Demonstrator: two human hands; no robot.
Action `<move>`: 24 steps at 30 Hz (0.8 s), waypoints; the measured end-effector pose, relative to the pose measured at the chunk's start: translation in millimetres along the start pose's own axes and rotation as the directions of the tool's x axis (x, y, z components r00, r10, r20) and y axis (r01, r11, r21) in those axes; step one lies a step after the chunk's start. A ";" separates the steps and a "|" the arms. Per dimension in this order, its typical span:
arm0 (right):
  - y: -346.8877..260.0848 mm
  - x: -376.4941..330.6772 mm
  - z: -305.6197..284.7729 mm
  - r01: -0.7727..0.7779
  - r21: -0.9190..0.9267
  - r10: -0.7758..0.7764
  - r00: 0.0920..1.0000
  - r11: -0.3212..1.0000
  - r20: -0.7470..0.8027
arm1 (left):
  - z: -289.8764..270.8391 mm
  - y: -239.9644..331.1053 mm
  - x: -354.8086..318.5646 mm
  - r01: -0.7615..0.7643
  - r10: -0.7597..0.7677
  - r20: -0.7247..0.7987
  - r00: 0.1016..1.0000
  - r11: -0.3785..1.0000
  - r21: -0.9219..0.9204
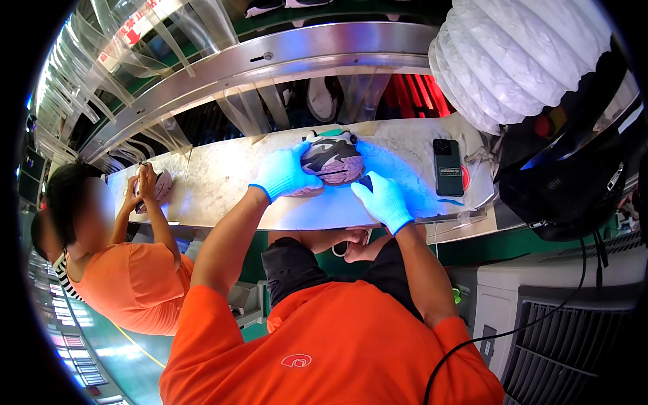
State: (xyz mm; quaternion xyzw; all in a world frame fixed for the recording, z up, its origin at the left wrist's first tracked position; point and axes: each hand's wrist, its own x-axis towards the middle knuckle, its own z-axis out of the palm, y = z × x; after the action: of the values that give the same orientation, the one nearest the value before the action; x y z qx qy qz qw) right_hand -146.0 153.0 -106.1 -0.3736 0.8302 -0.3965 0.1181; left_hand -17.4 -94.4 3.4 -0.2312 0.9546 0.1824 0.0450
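Nearest, right hand (383, 199) — gloved, fingers spread loosely, fingertips touching the shoe's (332, 160) near edge. Left hand (283, 174) — gloved, curled against the shoe's left side, clasping it. Shoe — grey-purple, on the pale workbench (223, 182), long axis roughly left-right; toe direction unclear. Beyond: dark phone (447, 167) lying to the right; a co-worker's hands (144, 181) holding another shoe, far left.

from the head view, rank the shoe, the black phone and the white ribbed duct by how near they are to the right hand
1. Shoe: touching the right hand, just to its left.
2. Black phone: lying on the bench to the right.
3. White ribbed duct: hanging above, upper right.
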 end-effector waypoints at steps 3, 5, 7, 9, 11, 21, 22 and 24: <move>-4.8 9.6 5.4 0.003 -0.034 -0.003 1.000 0.999 -0.004 | -1.9 0.4 0.6 0.015 -0.014 -0.001 1.000 1.000 0.025; -7.2 15.2 8.0 -0.026 -0.018 0.026 0.999 1.000 0.022 | -0.3 -3.7 -0.1 0.001 -0.001 -0.031 1.000 1.000 -0.002; -1.8 15.9 7.6 -0.015 -0.065 0.020 0.997 0.998 0.080 | 1.4 -7.7 -1.3 -0.004 0.003 -0.053 0.999 1.000 -0.020; 4.8 12.2 1.9 -0.032 -0.084 0.042 0.991 0.996 0.127 | 0.6 -10.8 -4.3 0.005 -0.006 -0.067 0.998 1.000 -0.027; 6.5 10.3 -15.1 -0.069 -0.093 0.083 0.983 0.993 0.161 | -1.8 -9.4 -9.2 0.011 -0.015 -0.072 0.997 0.998 -0.059; -18.6 -8.8 11.8 -0.083 0.771 -0.039 0.989 0.631 0.139 | 43.6 -47.6 -85.0 -0.555 0.454 -0.564 0.690 0.832 -0.009; -21.9 -17.1 34.5 -0.175 0.818 -0.087 0.961 0.548 0.264 | 44.0 -52.8 -84.5 -0.575 0.477 -0.562 0.675 0.818 0.003; -44.4 -35.5 63.3 -0.212 0.971 -0.054 0.974 0.110 0.219 | 42.9 -61.3 -86.0 -0.519 0.407 -0.599 0.690 0.854 -0.016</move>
State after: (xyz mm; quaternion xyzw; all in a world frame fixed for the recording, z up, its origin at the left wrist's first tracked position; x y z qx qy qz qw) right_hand -66.8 124.2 -118.1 -0.1925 0.3574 -0.8011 0.4398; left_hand 87.1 -92.6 -41.9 -0.0288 0.9282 0.1969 -0.3145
